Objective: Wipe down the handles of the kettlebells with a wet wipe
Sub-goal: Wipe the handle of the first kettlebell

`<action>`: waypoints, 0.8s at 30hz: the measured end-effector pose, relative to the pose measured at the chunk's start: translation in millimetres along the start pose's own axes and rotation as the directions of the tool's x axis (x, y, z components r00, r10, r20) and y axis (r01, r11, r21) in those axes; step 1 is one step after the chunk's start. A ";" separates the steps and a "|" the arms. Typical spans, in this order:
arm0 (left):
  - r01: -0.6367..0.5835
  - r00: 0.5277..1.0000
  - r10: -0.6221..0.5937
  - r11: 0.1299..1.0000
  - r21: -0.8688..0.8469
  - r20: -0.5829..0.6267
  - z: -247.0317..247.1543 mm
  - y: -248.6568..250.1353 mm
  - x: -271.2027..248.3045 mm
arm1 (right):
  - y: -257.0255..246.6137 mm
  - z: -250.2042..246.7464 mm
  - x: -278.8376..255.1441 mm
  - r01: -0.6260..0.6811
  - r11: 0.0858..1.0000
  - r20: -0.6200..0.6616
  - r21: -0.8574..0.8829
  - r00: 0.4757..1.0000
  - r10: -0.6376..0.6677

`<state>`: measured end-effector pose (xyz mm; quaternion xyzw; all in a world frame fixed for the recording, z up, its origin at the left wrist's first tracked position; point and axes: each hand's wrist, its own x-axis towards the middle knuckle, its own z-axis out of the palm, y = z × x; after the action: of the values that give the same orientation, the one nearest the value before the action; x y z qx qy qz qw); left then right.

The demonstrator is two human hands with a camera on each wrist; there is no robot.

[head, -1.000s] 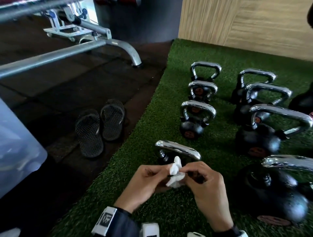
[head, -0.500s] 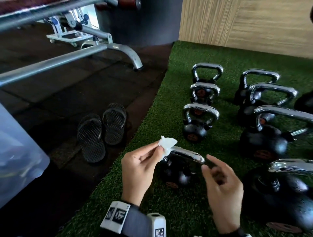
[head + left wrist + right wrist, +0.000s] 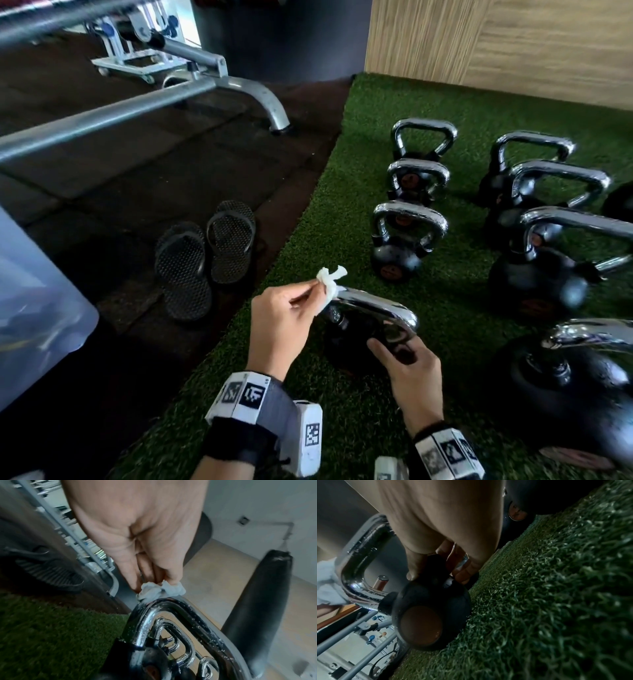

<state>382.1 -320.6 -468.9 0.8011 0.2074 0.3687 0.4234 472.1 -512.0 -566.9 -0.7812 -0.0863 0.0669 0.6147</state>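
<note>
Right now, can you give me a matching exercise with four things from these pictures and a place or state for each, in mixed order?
Column one:
1. wet wipe
2. right hand
3. sandals
4. nearest kettlebell handle

Column two:
A. side by side on the dark floor, beside the green turf
B. chrome, with small droplets on it
C. crumpled, pinched in the left hand, at the handle's left end
D. gripping the black base of the nearest kettlebell handle

Pairs: 1-C, 2-D, 3-A, 4-B

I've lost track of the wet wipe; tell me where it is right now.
In the head view the wet wipe is pinched in the left hand, pressed against the left end of the nearest kettlebell's chrome handle, on the green turf beside the black sandals.
</note>
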 end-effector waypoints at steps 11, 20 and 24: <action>0.603 0.781 -0.563 0.563 -0.565 0.272 21.8 -45.9 -8.5 | -3.0 -2.8 1.1 -0.013 1.000 0.013 0.003 1.000 0.013; 0.511 0.809 -0.545 0.468 -0.721 0.220 32.6 -51.8 -42.5 | -7.9 -1.7 -1.1 0.036 0.999 0.016 0.026 0.999 -0.037; 0.465 0.813 -0.576 0.551 -0.693 0.088 45.1 -47.0 -46.8 | -8.0 1.6 -3.7 -0.043 0.998 -0.029 -0.034 0.999 0.042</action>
<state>385.7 -348.3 -544.0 0.4571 0.3149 0.3346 0.7616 467.7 -509.5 -559.5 -0.7942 -0.0620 0.0674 0.6007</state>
